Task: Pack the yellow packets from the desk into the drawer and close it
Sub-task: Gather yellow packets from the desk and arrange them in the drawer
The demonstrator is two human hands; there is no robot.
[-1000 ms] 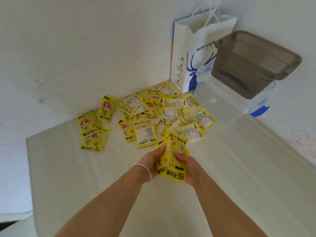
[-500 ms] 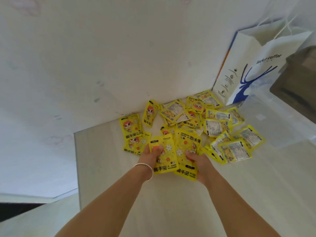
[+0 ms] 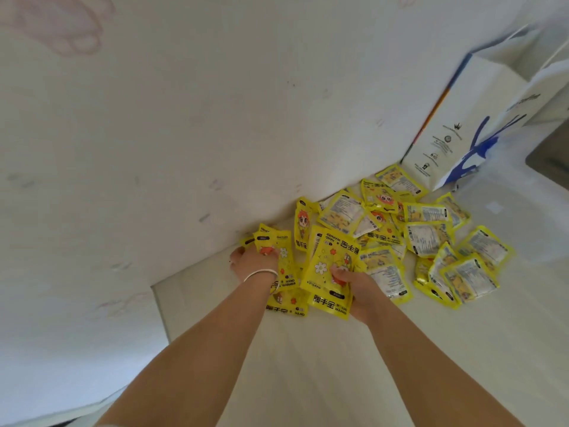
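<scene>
Several yellow hand-warmer packets (image 3: 428,238) lie in a loose heap on the pale desk (image 3: 308,365), against the white wall. My right hand (image 3: 357,288) grips a stack of yellow packets (image 3: 331,272) with the thumb on the front one. My left hand (image 3: 251,261), with a white bangle at the wrist, presses down on other yellow packets (image 3: 272,240) at the left end of the heap, close to the desk's left edge. More packets (image 3: 286,298) lie under my left wrist. No drawer is in view.
A white paper bag with a blue deer print (image 3: 471,124) stands at the back right against the wall. A clear plastic box (image 3: 517,217) with a grey lid (image 3: 551,152) sits right of the heap. The desk's left edge (image 3: 160,309) runs beside my left arm.
The view has swung left and closer. My left hand has let go of the shared stack and moved left onto the outer packets. My right hand keeps the stack.
</scene>
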